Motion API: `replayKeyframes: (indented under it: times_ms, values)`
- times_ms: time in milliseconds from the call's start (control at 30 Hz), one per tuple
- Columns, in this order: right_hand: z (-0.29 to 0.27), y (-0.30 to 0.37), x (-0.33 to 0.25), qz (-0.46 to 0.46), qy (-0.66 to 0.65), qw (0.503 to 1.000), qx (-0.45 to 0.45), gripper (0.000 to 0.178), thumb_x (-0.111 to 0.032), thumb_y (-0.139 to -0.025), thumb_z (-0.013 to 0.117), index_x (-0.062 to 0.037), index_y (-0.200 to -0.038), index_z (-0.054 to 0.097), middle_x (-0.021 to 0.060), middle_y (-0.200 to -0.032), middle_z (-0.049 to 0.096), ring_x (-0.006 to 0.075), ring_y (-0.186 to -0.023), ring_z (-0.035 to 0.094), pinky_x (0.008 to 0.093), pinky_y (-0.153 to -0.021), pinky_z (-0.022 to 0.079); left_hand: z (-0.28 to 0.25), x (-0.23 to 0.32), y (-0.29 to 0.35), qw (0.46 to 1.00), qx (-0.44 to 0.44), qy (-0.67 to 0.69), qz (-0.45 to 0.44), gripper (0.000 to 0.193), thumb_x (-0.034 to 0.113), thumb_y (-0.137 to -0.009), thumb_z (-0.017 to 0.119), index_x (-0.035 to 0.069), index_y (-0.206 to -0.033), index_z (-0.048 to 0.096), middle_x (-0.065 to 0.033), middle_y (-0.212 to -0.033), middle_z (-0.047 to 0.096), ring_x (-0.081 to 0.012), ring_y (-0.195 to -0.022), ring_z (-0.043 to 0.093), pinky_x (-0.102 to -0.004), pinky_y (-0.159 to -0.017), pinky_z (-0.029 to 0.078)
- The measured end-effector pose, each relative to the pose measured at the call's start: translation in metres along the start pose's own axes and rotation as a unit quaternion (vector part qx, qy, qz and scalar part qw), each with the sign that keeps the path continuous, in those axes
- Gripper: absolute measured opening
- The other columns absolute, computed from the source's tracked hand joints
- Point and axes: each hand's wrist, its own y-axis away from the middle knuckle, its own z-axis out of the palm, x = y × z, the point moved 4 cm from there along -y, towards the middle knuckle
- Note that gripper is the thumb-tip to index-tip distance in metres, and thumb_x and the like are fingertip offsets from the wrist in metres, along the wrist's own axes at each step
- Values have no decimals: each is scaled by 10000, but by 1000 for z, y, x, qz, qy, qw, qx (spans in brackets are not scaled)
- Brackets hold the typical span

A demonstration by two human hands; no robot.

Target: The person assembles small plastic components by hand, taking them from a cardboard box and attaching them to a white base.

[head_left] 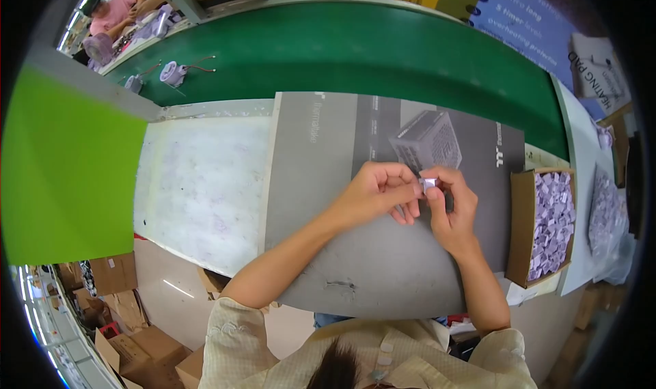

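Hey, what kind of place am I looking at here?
Probably a factory assembly or packing line. A green conveyor belt runs past the worktable, a cardboard box beside it holds many small purple pieces, and both hands hold one small piece.

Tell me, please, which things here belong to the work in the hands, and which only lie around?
In the work:
- left hand and right hand, pinching together one small lilac piece
- grey board under the hands
- cardboard box of lilac pieces at the person's right

Only lying around:
- two small lilac devices with wires on the green belt
- brown cartons on the floor
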Motion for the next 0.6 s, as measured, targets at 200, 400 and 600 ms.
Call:
replayKeyframes:
  times_ms: [200, 400, 600]
  values:
    - [2, -3, -2, 32, 15, 999, -31, 136, -12, -913, 614, 14, -1045, 636, 91, -846, 669, 138, -706, 632, 259, -629, 507, -1, -7, -1, 998, -28, -46, 13, 148, 152, -950, 613, 9, -917, 636, -91, -776, 692, -155, -685, 686, -257, -605, 544]
    - [6, -7, -2, 46, 22, 998, -26, 164, -19, -913, 621, 1, -1074, 642, 95, -874, 686, 163, -753, 668, 273, -666, 531, -6, -9, -5, 997, 5, -75, 15, 144, 145, -956, 602, 10, -918, 637, -97, -782, 690, -160, -685, 686, -256, -613, 544]
    - [2, -6, -2, 53, 73, 995, 47, 141, -92, -985, 534, -18, -1072, 616, 97, -885, 665, 160, -714, 617, 278, -641, 490, -13, 17, -27, 976, -42, -208, -46, 151, 186, -931, 656, 37, -949, 647, -61, -843, 700, -116, -773, 666, -251, -695, 527]
